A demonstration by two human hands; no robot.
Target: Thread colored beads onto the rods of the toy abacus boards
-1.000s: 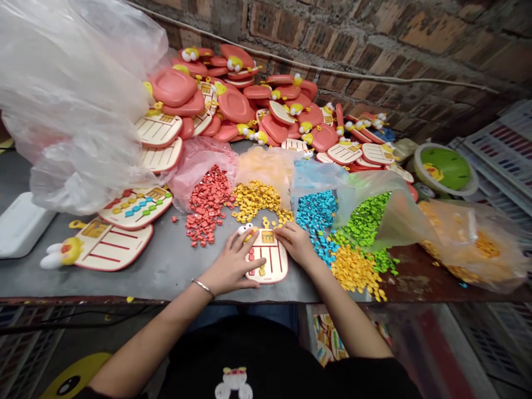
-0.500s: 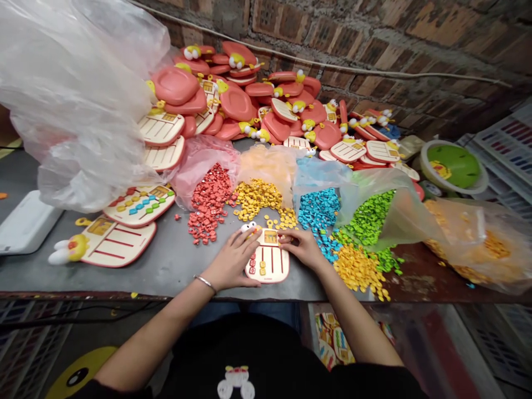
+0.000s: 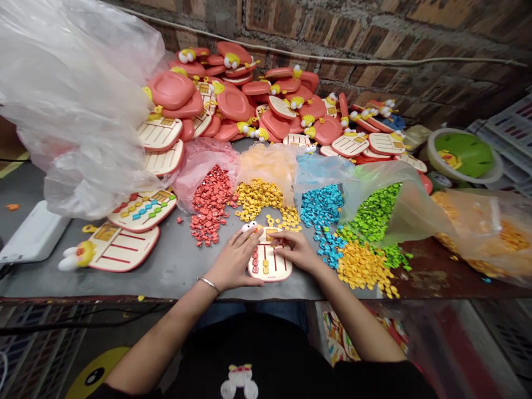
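Note:
A cream toy abacus board [image 3: 270, 269] with red edging and a duck head lies flat on the grey table, with red and yellow beads in its left slots. My left hand [image 3: 236, 259] wraps its left side, fingers over the duck head [image 3: 249, 226]. My right hand [image 3: 294, 249] has its fingertips at the board's upper right; any bead there is hidden. Loose red beads [image 3: 210, 205], yellow beads [image 3: 255, 195], blue beads [image 3: 322, 206] and green beads [image 3: 376, 213] spill from plastic bags above the board. A yellow heap [image 3: 361, 267] lies to the right.
A finished board [image 3: 143, 210] and a bare board [image 3: 116, 248] lie at left, below a large clear plastic bag [image 3: 70, 111]. Coral-red boards [image 3: 233, 105] are heaped against a brick wall [image 3: 374, 33]. A white tray [image 3: 35, 233] sits far left, a green-lidded tub [image 3: 463, 155] far right.
My hands stay over the board, with the right fingertips shifting slightly on its upper edge. The whole view has tilted a little as my head moved.

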